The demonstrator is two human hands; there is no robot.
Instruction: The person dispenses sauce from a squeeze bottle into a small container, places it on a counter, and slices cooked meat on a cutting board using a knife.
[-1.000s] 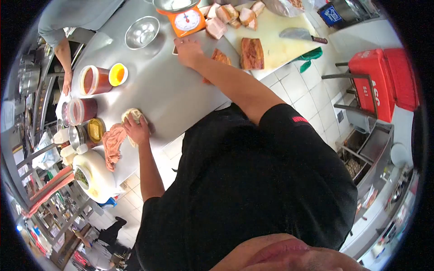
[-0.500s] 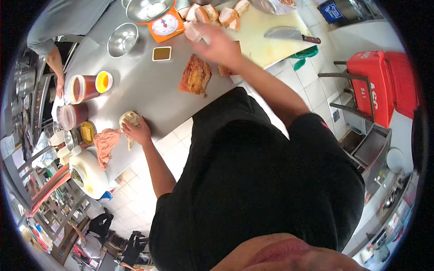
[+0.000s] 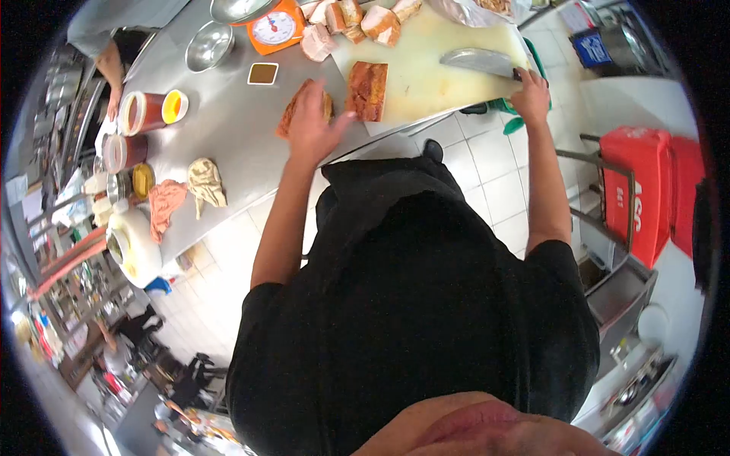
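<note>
My left hand [image 3: 315, 128], slightly blurred, lies over a browned slab of roast pork [image 3: 291, 112] on the steel table. Its thumb and fingers are spread and hide part of the slab; whether they press on it is unclear. Beside that hand, a second crisp-skinned piece of roast pork [image 3: 367, 91] rests on the near left part of the pale cutting board [image 3: 426, 83]. At the board's right edge, my right hand [image 3: 531, 96] is closed round the dark handle of a kitchen knife [image 3: 477, 60]. The wide blade lies over the board, pointing left.
Cut pork chunks [image 3: 380, 24] sit at the back, by an orange scale [image 3: 275, 27]. A sauce dish [image 3: 263, 74], steel bowl [image 3: 210, 47], tubs [image 3: 143, 112] and cloths [image 3: 205, 185] stand or lie leftward. Another person's arm [image 3: 111, 72] reaches in far left. Red bin [image 3: 635, 194] at right.
My left hand has left the cream cloth and moved right to the pork slab. My right hand has swung right from the pork chunks and taken hold of the knife handle.
</note>
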